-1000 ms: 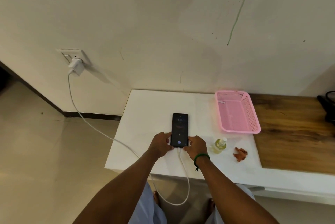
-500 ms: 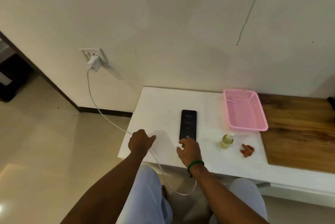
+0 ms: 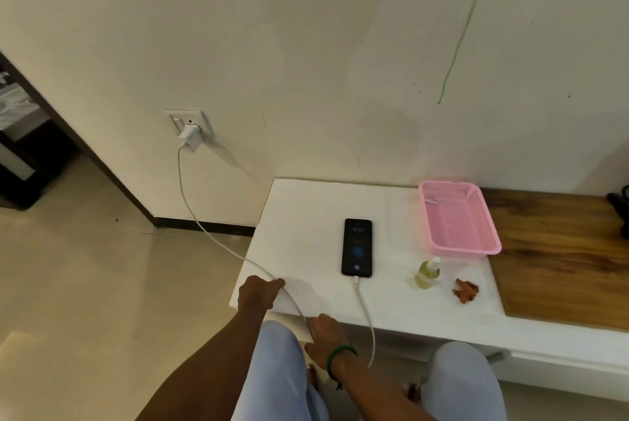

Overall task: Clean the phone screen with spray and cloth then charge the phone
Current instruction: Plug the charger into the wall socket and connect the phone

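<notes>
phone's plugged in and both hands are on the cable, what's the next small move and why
Probably lay the slack of the cable onto the white table and let go. The phone lies flat with its screen lit and the plug in its bottom end, the charger sits in the wall socket, and the left hand and right hand only hold the loop hanging off the edge.

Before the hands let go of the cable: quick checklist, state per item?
1. Cable plugged into phone: ok, connector sits in the bottom edge.
2. Charger in wall socket: ok.
3. Phone screen lit: ok; charging itself: cannot tell.
4. Phone flat on white table, away from the edge: ok.
5. Left hand and right hand on cable: ok, both hold it at the table's front edge.
6. Spray bottle upright, cloth beside it, both apart from phone: ok.
</notes>
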Motion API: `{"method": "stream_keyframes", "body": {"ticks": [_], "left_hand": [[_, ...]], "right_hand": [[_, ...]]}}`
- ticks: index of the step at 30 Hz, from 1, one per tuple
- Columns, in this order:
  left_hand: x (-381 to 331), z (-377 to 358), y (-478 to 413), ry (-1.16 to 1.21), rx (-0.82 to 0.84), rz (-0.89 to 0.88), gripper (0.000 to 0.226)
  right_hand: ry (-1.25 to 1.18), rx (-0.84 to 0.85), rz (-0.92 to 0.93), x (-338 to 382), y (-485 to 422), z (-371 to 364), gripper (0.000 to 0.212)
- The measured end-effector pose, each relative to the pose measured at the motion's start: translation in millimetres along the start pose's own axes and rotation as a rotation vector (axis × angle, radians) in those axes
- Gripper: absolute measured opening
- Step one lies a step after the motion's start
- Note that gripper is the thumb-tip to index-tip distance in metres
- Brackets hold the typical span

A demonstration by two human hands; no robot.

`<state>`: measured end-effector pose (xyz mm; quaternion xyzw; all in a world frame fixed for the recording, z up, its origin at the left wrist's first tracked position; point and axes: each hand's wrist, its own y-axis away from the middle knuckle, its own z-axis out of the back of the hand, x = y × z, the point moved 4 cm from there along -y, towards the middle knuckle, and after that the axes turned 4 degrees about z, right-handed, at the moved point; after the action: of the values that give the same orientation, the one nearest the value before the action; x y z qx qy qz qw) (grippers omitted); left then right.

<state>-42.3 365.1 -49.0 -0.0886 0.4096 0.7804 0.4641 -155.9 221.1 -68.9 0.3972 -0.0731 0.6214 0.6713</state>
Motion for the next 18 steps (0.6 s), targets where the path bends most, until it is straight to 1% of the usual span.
{"method": "stream_keyframes", "body": {"ticks": [3, 6, 10, 15, 18], "left_hand": [[-4.1, -3.9, 2.1, -0.004, 0.006, -0.015, 0.031], [-9.1, -4.0, 6.0, -0.042, -0.016, -0.003, 0.023], [-7.2, 3.2, 8.5, -0.042, -0.042, 0.052, 0.02], [14.0, 17.2, 3.9, 0.052, -0.09, 0.14, 0.022], [24.8, 25.5, 2.8, 0.081, -0.138, 0.191, 0.019]], "right_hand": [[0.003, 0.0, -0.006, -0.8, -1.2, -1.9, 0.04], [-0.054, 0.002, -0.015, 0.6, -3.2, 0.2, 0.038], [-0.138, 0.007, -0.019, 2.3, -6.8, 1.9, 0.04], [-0.078, 0.043, -0.007, 2.4, -7.0, -6.2, 0.048], [-0.061, 0.06, -0.006, -0.9, -7.7, -10.5, 0.051]]}}
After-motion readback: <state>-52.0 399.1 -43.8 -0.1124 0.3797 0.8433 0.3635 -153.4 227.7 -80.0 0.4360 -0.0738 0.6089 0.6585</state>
